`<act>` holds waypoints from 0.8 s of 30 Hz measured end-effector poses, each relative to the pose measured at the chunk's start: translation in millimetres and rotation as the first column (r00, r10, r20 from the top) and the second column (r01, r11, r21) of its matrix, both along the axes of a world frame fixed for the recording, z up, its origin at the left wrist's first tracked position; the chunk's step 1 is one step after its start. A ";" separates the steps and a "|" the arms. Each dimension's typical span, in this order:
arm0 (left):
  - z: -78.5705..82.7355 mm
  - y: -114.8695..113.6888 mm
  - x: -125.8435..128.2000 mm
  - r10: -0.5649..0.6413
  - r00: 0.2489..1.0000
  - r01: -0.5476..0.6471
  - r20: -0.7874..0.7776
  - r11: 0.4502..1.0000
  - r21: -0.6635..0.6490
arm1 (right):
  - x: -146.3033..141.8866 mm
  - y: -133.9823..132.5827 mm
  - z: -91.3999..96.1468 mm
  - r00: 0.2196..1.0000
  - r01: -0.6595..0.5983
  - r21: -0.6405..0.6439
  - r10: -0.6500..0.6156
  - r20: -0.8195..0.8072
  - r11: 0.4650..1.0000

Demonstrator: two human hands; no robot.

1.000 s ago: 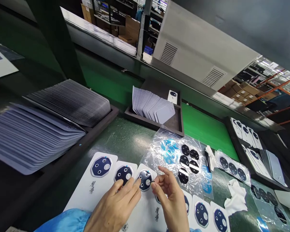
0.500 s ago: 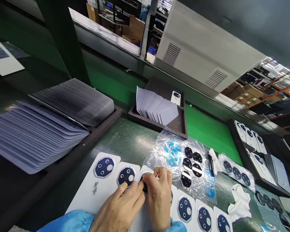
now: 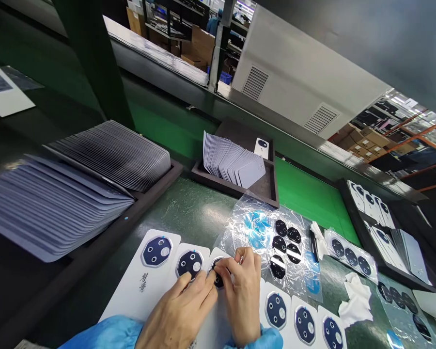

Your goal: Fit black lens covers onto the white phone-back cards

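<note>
White phone back panels lie in a slanting row on the bench, each with a dark blue octagonal camera lens cover near its top. Both hands meet at the third panel (image 3: 218, 253), over its lens cover (image 3: 218, 279). My left hand (image 3: 185, 308) rests low across the panels, thumb and index closed together at the cover's left edge. From the right, my right hand (image 3: 241, 293) bends over the cover with thumb and index pinched at it. My fingers hide much of this cover. To the left lie the first panel (image 3: 132, 291) and second panel (image 3: 174, 261), their covers fully or mostly visible.
Clear film (image 3: 236, 218) behind my hands carries several loose dark lens covers. Grey panels stand in a left rack (image 3: 156, 186) and a back tray (image 3: 271, 189). Rightward lie a white cloth (image 3: 356, 303), a bagged strip of covers (image 3: 349, 257) and another tray (image 3: 349, 208).
The view has shifted slightly, so things on the right appear a little further left. Both hands stay at the third panel's lens cover; the right fingers have shifted a little.
</note>
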State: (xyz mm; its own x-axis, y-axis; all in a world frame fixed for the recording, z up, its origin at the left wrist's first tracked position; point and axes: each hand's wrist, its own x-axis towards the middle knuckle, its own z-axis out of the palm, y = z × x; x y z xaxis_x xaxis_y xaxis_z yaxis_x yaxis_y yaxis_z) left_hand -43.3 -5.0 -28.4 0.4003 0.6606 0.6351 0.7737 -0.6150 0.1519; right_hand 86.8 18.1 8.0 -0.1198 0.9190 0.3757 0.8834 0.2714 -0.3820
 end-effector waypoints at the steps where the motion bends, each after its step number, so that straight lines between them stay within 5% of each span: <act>1: -0.6 0.1 0.1 -0.001 1.000 0.001 0.000 1.000 -0.001 | 0.8 0.2 0.6 1.000 0.003 -0.003 -0.003 0.008 1.000; 13: -1.7 0.2 1.4 0.002 1.000 -0.002 0.018 1.000 -0.006 | -0.9 1.9 1.0 0.998 0.016 -0.008 -0.015 0.056 1.000; 20: 10.2 2.3 -8.8 -0.066 0.996 0.071 0.066 0.995 -0.070 | 24.3 -3.9 22.6 0.919 0.040 -0.166 -0.102 -0.382 0.985; 24: 12.2 -2.9 -27.3 -0.125 0.973 0.157 0.195 0.975 -0.158 | 37.0 -23.0 31.0 0.862 0.020 -0.267 -0.152 -0.484 0.963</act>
